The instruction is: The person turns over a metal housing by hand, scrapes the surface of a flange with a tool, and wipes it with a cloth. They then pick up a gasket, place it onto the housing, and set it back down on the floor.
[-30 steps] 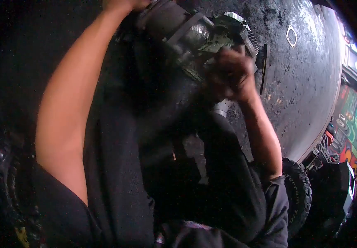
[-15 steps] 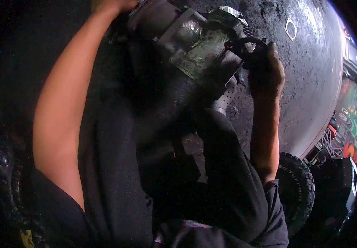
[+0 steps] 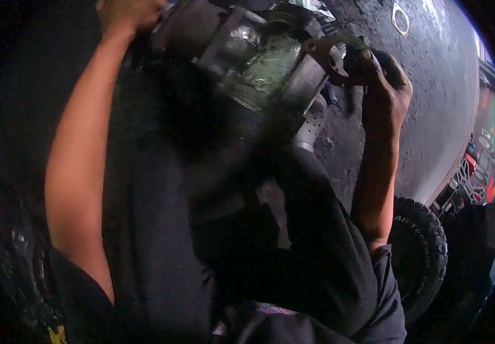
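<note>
My right hand [image 3: 389, 86] pinches a dark flange gasket [image 3: 322, 57] between thumb and fingers. The gasket has a large centre hole and a small bolt hole in its ear. It is held up beside a bulky metal part [image 3: 267, 63], whose side is covered in crinkled, greenish shiny wrap. In this view the gasket overlaps the part's right end. At the top left, my left hand [image 3: 128, 16] has its fingers curled at the far end of a dark cylindrical section [image 3: 187, 28]; what they grip is hidden.
A pale flange gasket [image 3: 400, 20] lies on the dark, stained floor [image 3: 431, 109]. A grey perforated shoe [image 3: 310, 126] is below the metal part. At right stand a tyre [image 3: 416, 252] and a colourful painted panel [image 3: 488, 143]. My dark-clothed legs [image 3: 161, 241] frame the front.
My right hand has turned the gasket from nearly edge-on to show its face and has shifted slightly right. My left hand has come further into view, and the scene has shifted a little.
</note>
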A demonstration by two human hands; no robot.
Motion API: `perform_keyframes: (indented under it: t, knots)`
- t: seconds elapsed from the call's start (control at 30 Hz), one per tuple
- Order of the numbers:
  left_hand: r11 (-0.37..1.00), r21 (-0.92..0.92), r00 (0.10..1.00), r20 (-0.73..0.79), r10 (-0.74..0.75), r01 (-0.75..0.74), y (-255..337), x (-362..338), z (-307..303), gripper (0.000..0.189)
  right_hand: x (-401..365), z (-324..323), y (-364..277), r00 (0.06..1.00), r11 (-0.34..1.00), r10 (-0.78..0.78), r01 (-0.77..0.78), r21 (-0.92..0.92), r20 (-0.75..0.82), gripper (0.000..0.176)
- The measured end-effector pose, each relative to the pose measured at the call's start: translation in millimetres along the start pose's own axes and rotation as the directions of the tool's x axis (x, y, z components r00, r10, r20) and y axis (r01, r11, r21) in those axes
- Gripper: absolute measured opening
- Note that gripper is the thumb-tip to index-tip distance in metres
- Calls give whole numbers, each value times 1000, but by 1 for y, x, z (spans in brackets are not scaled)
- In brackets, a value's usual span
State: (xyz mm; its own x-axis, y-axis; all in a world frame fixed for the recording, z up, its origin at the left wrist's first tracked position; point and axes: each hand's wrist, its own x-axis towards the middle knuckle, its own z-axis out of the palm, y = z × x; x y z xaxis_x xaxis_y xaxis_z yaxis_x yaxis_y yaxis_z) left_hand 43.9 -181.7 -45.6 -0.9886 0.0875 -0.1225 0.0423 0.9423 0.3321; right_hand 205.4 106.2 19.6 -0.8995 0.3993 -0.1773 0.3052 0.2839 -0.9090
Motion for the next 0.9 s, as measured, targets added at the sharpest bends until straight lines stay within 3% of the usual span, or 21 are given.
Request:
perform_keyframes:
  t: [0.07,0.17,0.23,0.37,0.43,0.47,0.57,0.73,0.8,0.9]
  knots:
    - [999,-17,999,-10,-30,30,2,-7,1,49,-10,-16,-6,998,998,48,-47,-30,36,23]
    - [997,57,997,-51,52,-49,-2,-5,2,49,-19,-25,13,995,995,97,-98,17,31,20]
    - [988,140,995,-82,-54,65,-7,-4,8,47,-27,-26,22,982,982,183,-185,34,55,16]
    - [987,119,985,-116,126,-112,-71,36,37,54,-37,-15,26,973,960,230,-230,161,19,15]
    - [968,242,991,-98,87,-61,-70,41,37,57,-36,-16,33,984,989,146,-146,-6,97,18]
    - [964,251,990,-94,109,-83,-63,39,36,57,-36,-17,33,985,988,151,-152,8,79,18]
    - [954,279,988,-72,134,-109,-52,30,29,56,-32,-18,32,982,978,118,-89,-188,149,24]
    - [988,99,989,-79,127,-119,-37,20,18,58,-28,-15,27,995,980,65,-48,-194,81,25]
    - [987,104,989,-71,127,-120,-33,17,14,56,-25,-11,22,988,965,-124,141,-222,93,25]
    - [989,85,990,-62,128,-123,-34,19,14,55,-22,-1,19,986,952,-118,146,-268,118,28]
